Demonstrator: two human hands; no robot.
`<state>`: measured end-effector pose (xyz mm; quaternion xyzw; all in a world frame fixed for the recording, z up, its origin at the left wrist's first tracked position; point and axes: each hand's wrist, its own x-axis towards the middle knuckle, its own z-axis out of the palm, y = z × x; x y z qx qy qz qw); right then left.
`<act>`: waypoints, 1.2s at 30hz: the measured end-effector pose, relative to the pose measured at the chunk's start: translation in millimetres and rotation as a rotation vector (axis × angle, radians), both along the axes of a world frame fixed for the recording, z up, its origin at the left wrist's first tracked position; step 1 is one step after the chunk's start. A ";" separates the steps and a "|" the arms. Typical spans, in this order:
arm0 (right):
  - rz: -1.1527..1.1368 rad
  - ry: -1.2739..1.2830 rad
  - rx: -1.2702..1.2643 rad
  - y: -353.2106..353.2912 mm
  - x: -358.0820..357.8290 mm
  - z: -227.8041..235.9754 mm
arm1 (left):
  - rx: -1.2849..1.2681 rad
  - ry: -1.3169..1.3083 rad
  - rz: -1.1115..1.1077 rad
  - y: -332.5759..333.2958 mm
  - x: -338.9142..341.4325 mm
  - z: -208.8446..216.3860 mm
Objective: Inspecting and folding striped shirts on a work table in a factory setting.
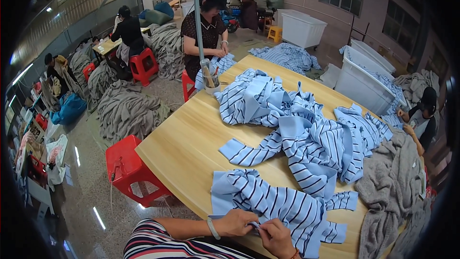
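Note:
A light blue knit sweater (287, 201) with dark stripes lies spread along the near edge of the wooden table (177, 129). My left hand (238, 222) is closed on a folded bit of its blue edge. Close beside it, my right hand (277, 238) pinches the same edge, fingertips almost meeting the left ones. Whether a small tool or thread sits between the fingers is too small to tell. Beyond this piece, a heap of the same striped sweaters (311, 129) covers the middle of the table.
A grey knit pile (390, 182) hangs over the table's right side. A cup of tools (211, 82) stands at the far left corner. A red stool (127, 163) is left of the table. Co-workers sit beyond and at right, near white bins (362, 81).

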<state>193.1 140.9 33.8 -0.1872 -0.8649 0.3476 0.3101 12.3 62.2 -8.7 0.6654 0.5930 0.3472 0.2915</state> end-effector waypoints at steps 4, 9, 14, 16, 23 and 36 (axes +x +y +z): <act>0.007 -0.024 0.036 -4.1 3.3 -3.9 | 0.152 0.152 0.057 2.6 5.7 -3.2; 0.060 -0.199 -0.140 3.1 7.2 -10.6 | 0.156 0.167 0.049 5.3 10.2 -13.3; 0.194 -0.301 -0.430 15.3 15.3 -31.5 | 0.212 0.170 0.035 7.2 16.1 -16.6; 0.226 -0.348 -0.518 16.9 21.1 -26.5 | 0.155 0.156 0.026 5.4 19.4 -13.8; 0.174 -0.193 -0.454 14.3 16.5 -11.8 | -0.711 -1.057 -0.390 27.7 -25.6 -14.1; 0.051 -0.066 -0.163 3.5 21.5 5.9 | -0.653 -1.643 0.211 13.6 4.4 4.9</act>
